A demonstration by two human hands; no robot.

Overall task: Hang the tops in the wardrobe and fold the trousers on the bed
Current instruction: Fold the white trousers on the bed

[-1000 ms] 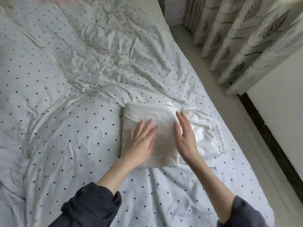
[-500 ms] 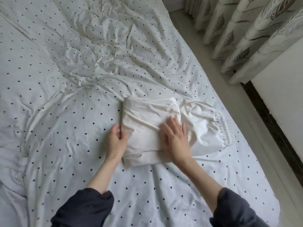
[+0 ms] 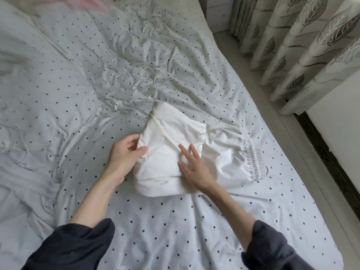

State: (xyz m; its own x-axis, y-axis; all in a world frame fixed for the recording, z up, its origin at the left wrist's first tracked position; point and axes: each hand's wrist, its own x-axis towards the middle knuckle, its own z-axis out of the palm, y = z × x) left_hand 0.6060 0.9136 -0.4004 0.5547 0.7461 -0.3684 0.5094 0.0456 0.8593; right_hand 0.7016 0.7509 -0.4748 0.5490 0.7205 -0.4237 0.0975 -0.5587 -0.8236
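The white trousers [image 3: 171,152] lay partly folded on the bed [image 3: 175,227], on its right half near the edge beside the floor. The folded part formed a thick rectangular bundle, and the gathered elastic waistband [image 3: 253,160] stretched out to the right of it, flat on the polka-dot duvet cover [image 3: 78,94].

The left hand [image 3: 124,154] gripped the left edge of the bundle, thumb on top and fingers curled under the cloth, and that edge stood lifted off the cover. The right hand [image 3: 194,166] lay flat on the top of the bundle with straight, spread fingers, pressing the cloth down near the step between the folded part and the waistband section.

Both forearms were bare, with dark sleeves [image 3: 78,248] pushed up towards the elbows.

A blurred pink cloth [image 3: 85,4] showed at the top left corner of the bed. Leaf-patterned curtains [image 3: 292,45] hung along the right side above a pale floor [image 3: 272,121].
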